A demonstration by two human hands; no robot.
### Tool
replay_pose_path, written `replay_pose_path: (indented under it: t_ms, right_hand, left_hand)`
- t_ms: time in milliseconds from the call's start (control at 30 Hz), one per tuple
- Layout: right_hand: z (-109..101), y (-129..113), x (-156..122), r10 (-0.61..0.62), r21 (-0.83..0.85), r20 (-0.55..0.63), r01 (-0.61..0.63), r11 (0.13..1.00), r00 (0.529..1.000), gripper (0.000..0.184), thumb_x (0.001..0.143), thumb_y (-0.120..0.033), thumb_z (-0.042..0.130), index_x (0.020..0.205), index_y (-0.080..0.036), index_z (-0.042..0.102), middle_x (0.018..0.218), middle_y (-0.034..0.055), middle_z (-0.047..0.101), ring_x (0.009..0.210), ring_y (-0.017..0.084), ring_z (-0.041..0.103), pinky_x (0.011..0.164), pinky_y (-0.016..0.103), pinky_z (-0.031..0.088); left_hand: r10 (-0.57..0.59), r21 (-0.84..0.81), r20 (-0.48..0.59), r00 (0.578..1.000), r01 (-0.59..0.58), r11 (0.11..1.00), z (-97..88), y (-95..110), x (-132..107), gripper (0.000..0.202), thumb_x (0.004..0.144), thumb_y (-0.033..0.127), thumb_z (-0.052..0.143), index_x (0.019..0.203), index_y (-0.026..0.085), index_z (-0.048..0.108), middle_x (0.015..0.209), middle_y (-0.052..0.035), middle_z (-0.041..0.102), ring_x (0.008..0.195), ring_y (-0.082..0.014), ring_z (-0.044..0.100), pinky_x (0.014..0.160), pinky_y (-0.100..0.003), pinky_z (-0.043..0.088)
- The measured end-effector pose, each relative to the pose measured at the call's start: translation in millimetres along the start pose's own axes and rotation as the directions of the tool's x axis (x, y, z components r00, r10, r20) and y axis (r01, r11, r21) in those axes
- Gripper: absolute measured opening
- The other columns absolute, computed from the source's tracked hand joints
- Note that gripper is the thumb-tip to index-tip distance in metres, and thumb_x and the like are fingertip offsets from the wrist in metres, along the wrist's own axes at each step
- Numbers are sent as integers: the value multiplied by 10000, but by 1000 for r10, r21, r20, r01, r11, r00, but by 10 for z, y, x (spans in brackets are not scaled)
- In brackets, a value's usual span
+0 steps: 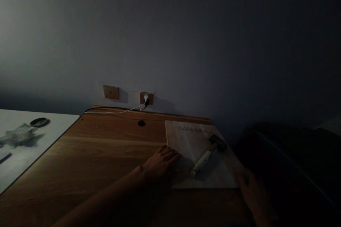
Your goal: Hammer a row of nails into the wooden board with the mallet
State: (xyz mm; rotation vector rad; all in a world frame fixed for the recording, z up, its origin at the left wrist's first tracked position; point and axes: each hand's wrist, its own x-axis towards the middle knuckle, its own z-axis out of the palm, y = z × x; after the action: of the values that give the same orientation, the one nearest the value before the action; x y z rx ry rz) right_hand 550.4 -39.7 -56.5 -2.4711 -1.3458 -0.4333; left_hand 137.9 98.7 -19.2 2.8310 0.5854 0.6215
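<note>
A hammer (201, 161) lies across the board (183, 149), which rests on the right part of the wooden table (112, 152), while a white cable (114, 112) runs from a wall socket (142, 96) toward a white table (64, 122) bearing a dark round dish (39, 122) and crumpled plastic (22, 135). The left hand (161, 160) lies open, palm down, at the board's left edge; the right hand (250, 186) is at its near right corner, too dark to tell whether it grips. Shadow blurs the dark area on the right, and the frame cuts off the white table.
</note>
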Motion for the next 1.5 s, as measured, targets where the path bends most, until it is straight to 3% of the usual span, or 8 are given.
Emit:
replay_pose_path:
  t_ms: [167, 300, 500, 700, 867, 1100, 1267, 1500]
  right_hand:
    - [-118, -68, -238, -205, 81, -22, 206, 975, 978, 507, 965, -379, 299, 1198, -205, 713, 1275, 209, 677, 1310, 424, 538, 1035, 676, 403]
    - [-159, -257, -379, -299, 149, -34, 300, 942, 954, 497, 971, -491, 376, 1137, -191, 735, 1233, 192, 706, 1214, 365, 620, 1030, 555, 474]
    - [-234, -957, -673, -411, 203, -139, 432, 879, 901, 625, 1008, -621, 337, 1102, -155, 744, 1210, 196, 736, 1174, 350, 659, 1110, 604, 397]
    - [-348, -1585, -653, -410, 314, -195, 453, 835, 891, 616, 990, -648, 360, 1020, -176, 754, 1101, 183, 760, 1090, 332, 678, 1068, 594, 422]
    - [-538, -2277, -118, -416, 480, -44, 385, 789, 908, 397, 1007, -444, 425, 1077, -181, 715, 1073, 151, 747, 971, 267, 693, 878, 399, 525]
    - [-572, -3279, 813, -566, 394, 354, 430, 812, 744, 137, 922, -203, 607, 1009, -165, 706, 964, 85, 764, 902, 183, 700, 806, 261, 485]
    - [-358, -3427, 921, -564, 333, 453, 455, 826, 691, 111, 847, -235, 735, 939, -176, 715, 897, 88, 766, 858, 208, 706, 715, 263, 468]
    - [-260, -3434, 932, -570, 295, 500, 491, 820, 652, 192, 846, -36, 575, 866, -179, 703, 945, 106, 768, 871, 194, 697, 712, 255, 432]
  left_hand:
    - [-45, 84, 37, 998, 41, 996, -205, -123, -201, 462, 1028, 448, 506, 1395, 174, 557, 1214, -134, 709, 1124, -274, 662, 1085, -470, 433]
    - [-120, 69, 29, 992, 118, 991, -468, -270, -617, 417, 1041, 305, 474, 1441, 201, 531, 1236, -124, 715, 1114, -248, 680, 1006, -387, 521]
    - [-379, 99, -25, 925, 379, 920, -918, -449, -1383, 360, 1032, 305, 455, 1310, 228, 671, 1124, -96, 770, 978, -238, 738, 865, -346, 591]
    - [-465, 104, -86, 881, 472, 875, -1077, -511, -1874, 341, 1020, 329, 460, 1244, 240, 701, 1125, -77, 771, 987, -230, 736, 865, -333, 586]
    - [-443, 124, -134, 886, 458, 880, -1281, -844, -1525, 272, 993, 313, 539, 1189, 213, 699, 1147, -102, 704, 1082, -239, 669, 940, -351, 555]
    - [-529, 109, 107, 842, 519, 848, -1444, -1507, -726, 356, 814, 276, 783, 1142, 178, 683, 1117, -90, 688, 881, -184, 694, 774, -248, 536]
    - [-524, 85, 222, 823, 519, 851, -1321, -1606, -590, 166, 832, 141, 682, 988, 184, 718, 892, -39, 725, 765, -151, 667, 646, -209, 459]
    - [-480, 60, 194, 856, 478, 876, -1310, -1649, -621, 226, 792, -3, 549, 741, 152, 706, 743, -19, 700, 669, -129, 617, 638, -216, 413]
